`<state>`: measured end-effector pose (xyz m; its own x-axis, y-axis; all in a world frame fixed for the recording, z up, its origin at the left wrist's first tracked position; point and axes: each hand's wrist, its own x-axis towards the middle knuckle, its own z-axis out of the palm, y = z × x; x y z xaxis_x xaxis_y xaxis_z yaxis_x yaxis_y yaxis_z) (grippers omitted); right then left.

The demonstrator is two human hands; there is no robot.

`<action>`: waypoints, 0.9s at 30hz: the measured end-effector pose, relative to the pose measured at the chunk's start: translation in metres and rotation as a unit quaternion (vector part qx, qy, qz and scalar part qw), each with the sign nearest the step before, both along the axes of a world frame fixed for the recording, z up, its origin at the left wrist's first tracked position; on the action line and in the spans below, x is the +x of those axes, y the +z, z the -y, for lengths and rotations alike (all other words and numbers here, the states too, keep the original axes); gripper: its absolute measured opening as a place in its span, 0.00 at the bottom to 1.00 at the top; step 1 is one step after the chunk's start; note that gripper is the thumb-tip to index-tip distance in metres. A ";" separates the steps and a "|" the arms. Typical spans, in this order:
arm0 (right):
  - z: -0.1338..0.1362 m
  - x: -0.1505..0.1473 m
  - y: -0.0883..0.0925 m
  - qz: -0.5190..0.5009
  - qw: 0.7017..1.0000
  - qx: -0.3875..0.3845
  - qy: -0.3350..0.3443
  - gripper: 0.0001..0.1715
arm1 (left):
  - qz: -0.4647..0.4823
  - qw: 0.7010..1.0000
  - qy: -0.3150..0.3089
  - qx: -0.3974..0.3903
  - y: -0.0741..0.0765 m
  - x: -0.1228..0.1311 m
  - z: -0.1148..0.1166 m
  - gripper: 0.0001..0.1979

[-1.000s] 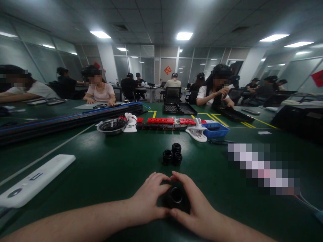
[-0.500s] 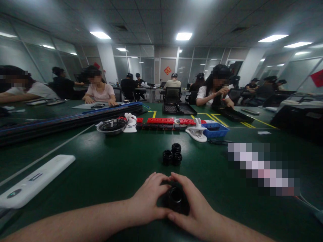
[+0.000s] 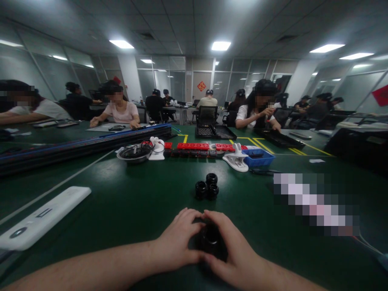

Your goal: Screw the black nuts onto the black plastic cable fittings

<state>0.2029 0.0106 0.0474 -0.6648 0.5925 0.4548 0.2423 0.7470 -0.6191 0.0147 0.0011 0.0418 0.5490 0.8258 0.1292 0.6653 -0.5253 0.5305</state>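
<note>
A glossy black round piece with a hole in its top [image 3: 210, 236] stands on the green table between my two hands. My left hand [image 3: 182, 238] curves round its left side, thumb in front and fingers behind. From the right, my right hand [image 3: 232, 240] wraps the other side, and the fingertips and thumbs of both hands meet or nearly meet. The hands partly hide the piece, and its lower part is lost in dark shadow. Beyond my fingertips, a tight cluster of three similar black round pieces [image 3: 207, 186] rests on the table.
A white flat device [image 3: 51, 214] lies at the left. Farther off are a metal bowl [image 3: 133, 153], white clip stands [image 3: 238, 159], a red-topped strip [image 3: 194, 146] and a blue bin [image 3: 259, 157]. A blurred-out item [image 3: 315, 204] lies right. Other people sit around the tables.
Both hands stay round the black piece with barely any shift; the right fingertips lie slightly farther left and lower. Across the table, a person's hand has moved slightly left.
</note>
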 end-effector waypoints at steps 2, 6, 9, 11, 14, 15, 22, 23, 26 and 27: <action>-0.001 0.000 -0.002 0.007 1.000 -0.011 -0.018 0.35 | 0.001 1.000 0.002 0.001 -0.001 0.000 0.000 0.22; -0.001 0.003 -0.005 -0.009 1.000 -0.008 -0.010 0.29 | 0.003 1.000 0.010 0.012 -0.001 0.001 0.001 0.22; 0.000 0.004 -0.004 -0.020 1.000 -0.001 0.001 0.31 | 0.005 1.000 0.010 0.009 -0.001 0.001 0.001 0.23; 0.001 0.003 -0.002 -0.012 1.000 -0.001 0.007 0.35 | 0.003 1.000 0.007 0.007 -0.001 0.001 0.000 0.24; 0.001 0.001 0.000 0.003 1.000 0.002 0.008 0.39 | 0.000 1.000 -0.002 0.005 -0.001 0.000 -0.001 0.24; 0.001 0.000 0.000 0.006 1.000 0.002 0.002 0.39 | 0.000 1.000 -0.005 0.003 -0.001 0.000 -0.001 0.24; -0.002 0.000 -0.005 0.009 1.000 -0.011 -0.027 0.30 | -0.004 1.000 0.005 -0.001 -0.001 0.001 0.000 0.22; -0.002 0.001 -0.006 -0.001 1.000 -0.007 -0.025 0.30 | -0.004 1.000 0.008 -0.001 -0.001 0.001 0.000 0.22; -0.001 0.002 -0.005 -0.027 0.999 0.007 -0.017 0.30 | 0.001 1.000 0.011 -0.001 0.000 0.001 0.000 0.22; 0.000 0.002 -0.004 -0.028 1.000 0.007 -0.012 0.31 | 0.002 1.000 0.011 0.000 0.000 0.001 0.000 0.23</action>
<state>0.2045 0.0109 0.0438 -0.6233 0.6020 0.4991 0.2262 0.7498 -0.6218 0.0158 0.0008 0.0414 0.5301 0.8377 0.1315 0.6744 -0.5105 0.5334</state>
